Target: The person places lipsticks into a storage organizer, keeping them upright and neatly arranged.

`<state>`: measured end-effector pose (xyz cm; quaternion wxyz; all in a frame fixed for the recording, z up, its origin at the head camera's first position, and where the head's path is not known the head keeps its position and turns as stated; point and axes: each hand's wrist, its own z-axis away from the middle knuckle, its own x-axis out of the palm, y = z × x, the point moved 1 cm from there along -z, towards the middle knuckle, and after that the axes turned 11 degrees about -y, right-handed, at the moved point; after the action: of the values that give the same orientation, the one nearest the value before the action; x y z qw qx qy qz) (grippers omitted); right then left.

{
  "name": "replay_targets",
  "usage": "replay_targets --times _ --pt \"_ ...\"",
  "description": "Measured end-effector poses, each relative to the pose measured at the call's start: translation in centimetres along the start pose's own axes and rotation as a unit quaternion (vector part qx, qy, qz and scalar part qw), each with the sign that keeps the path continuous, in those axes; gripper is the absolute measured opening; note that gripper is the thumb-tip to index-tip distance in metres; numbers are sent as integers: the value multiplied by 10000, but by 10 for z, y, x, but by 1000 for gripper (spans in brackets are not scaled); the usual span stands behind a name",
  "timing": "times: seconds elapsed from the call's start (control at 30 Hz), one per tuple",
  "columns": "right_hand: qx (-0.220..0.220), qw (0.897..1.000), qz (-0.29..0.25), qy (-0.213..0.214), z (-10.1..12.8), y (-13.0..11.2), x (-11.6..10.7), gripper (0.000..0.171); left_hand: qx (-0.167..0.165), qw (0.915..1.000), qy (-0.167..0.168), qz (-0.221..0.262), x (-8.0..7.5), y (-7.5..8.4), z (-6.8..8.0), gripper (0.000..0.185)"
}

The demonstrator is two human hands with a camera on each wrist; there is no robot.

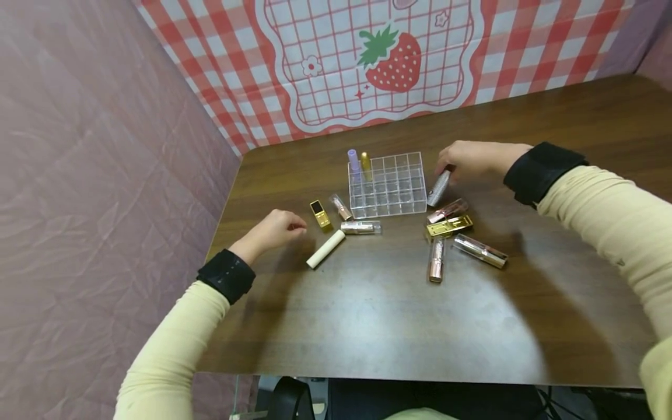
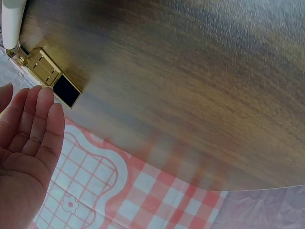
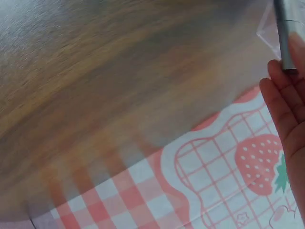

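So quick rundown, label by label:

right hand [image 1: 464,158]: fingers curled round a silver glitter tube [image 1: 438,188], held tilted just beside the right wall of the clear organizer [image 1: 387,185], low end close to the table [image 1: 367,315]. R wrist cam shows the fingers against a grey tube [image 3: 285,38] at the frame's top right, rest is blurry.

left hand [image 1: 273,230]: resting on the table w/ fingers loosely curled, holding nothing. L wrist cam shows the palm [image 2: 26,143] open, fingers fairly straight & close together, tips near a gold square lipstick [image 2: 50,76].

nearest to left hand: that gold square lipstick [image 1: 319,213], then a cream tube [image 1: 326,249] lying diagonal just right of the knuckles. Not touching either, as far as I can tell.

organizer: clear grid tray, mid-table toward the back. A lilac tube [image 1: 353,160] & a gold tube [image 1: 365,163] stand upright in the back-left cells; other cells look bare.

left of organizer: small pink-gold tube [image 1: 340,206] and a clear/silver tube [image 1: 360,227] lying flat by the front-left corner.

right of organizer: pink tube [image 1: 447,210], flat gold case [image 1: 449,226], rose-gold tube [image 1: 436,260], long gold-capped tube [image 1: 480,251], all lying loose & close together.

edges: table's left edge is right by the left wrist; near edge is well apart from both hands.

open room: big bare stretch of tabletop btwn the tubes and the near edge, more to the far right.

backdrop: red-check strawberry cloth [image 1: 391,58] behind the table.
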<state>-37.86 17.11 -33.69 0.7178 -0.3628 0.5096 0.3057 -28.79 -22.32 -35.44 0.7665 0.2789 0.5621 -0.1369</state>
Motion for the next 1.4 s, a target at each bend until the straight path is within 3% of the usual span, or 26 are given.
replay_targets --times 0.33,0.53,0.7,0.93,1.4 --pt "-5 10000 -12 62 -12 -17 -24 22 -56 10000 -36 59 0 -6 8 19" --pt "-95 9963 290 802 -31 -25 -47 26 -40 9999 -75 57 1 -8 12 19" --pt "347 9899 110 1370 -53 -38 -58 28 -80 9999 -67 97 2 -10 16 19" --pt "587 9810 -94 1849 -78 -55 -57 28 -6 9999 -27 129 6 -8 16 19" --pt "587 9795 -26 1925 -93 -60 -48 27 140 9999 5 54 4 -9 20 19"
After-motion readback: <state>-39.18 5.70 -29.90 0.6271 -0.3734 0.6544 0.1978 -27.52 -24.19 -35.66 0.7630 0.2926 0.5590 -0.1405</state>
